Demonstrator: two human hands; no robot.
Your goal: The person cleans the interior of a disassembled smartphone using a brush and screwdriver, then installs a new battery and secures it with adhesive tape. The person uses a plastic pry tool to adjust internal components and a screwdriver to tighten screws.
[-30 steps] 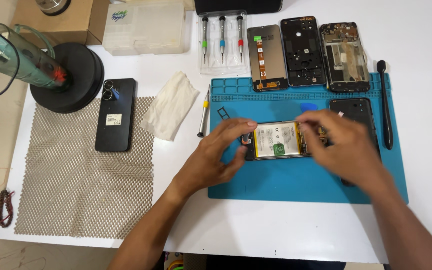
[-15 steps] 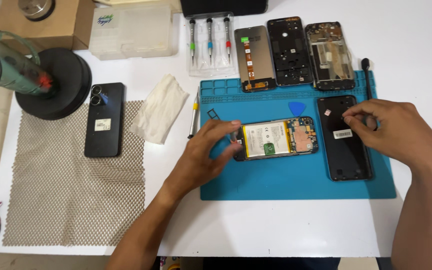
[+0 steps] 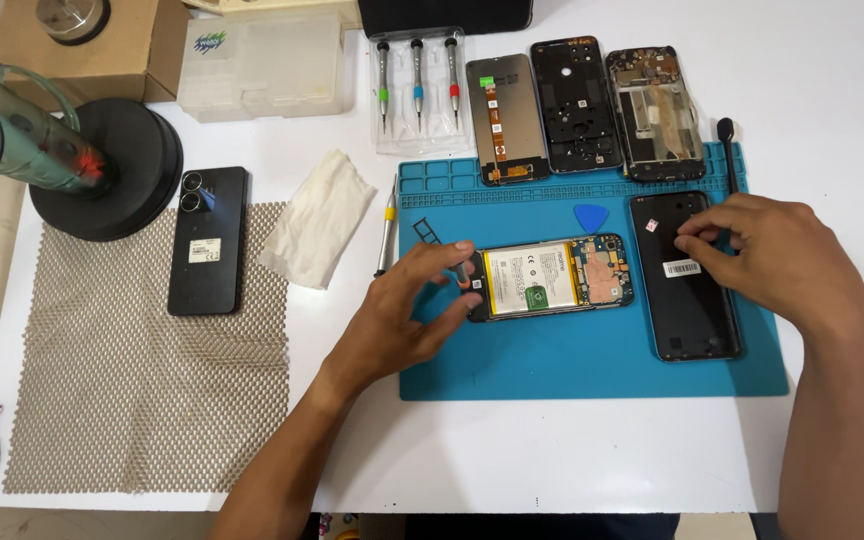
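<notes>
Two bare hands work over a blue silicone mat [image 3: 592,365] at centre-right of the frame.

Item 1: opened phone [image 3: 552,277], back cover off, battery and circuit board exposed. Lies flat at the mat's centre, long axis left to right across the frame; battery toward the left, board toward the right.

Item 2: left hand [image 3: 407,310], lower centre. Fingers curled onto the opened phone's left end, thumb and forefinger pinching at that edge; what sits between the tips cannot be told.

Item 3: right hand [image 3: 777,260], right of frame. Fingers bent together above a black back cover [image 3: 687,280], fingertips touching its upper part near a white sticker; whether they grip anything small cannot be told. The cover lies just right of the opened phone, long axis top to bottom.

Item 4: blue pick [image 3: 590,216], on the mat above the opened phone.

Item 5: three phone parts along the mat's top edge: a screen panel [image 3: 500,120], a black frame [image 3: 575,105] and a second frame [image 3: 655,113], all long axis top to bottom.

Item 6: clear case of three screwdrivers [image 3: 417,90], upper centre; one loose screwdriver [image 3: 386,232] at the mat's left edge.

Item 7: intact black phone [image 3: 209,240], face down on a beige mesh mat [image 3: 132,390], left of frame; white cloth [image 3: 317,218] beside it.

Surface: white table [image 3: 552,455]. Upper left holds a round black stand [image 3: 112,170], a cardboard box [image 3: 82,50] and a clear plastic box [image 3: 262,65].
</notes>
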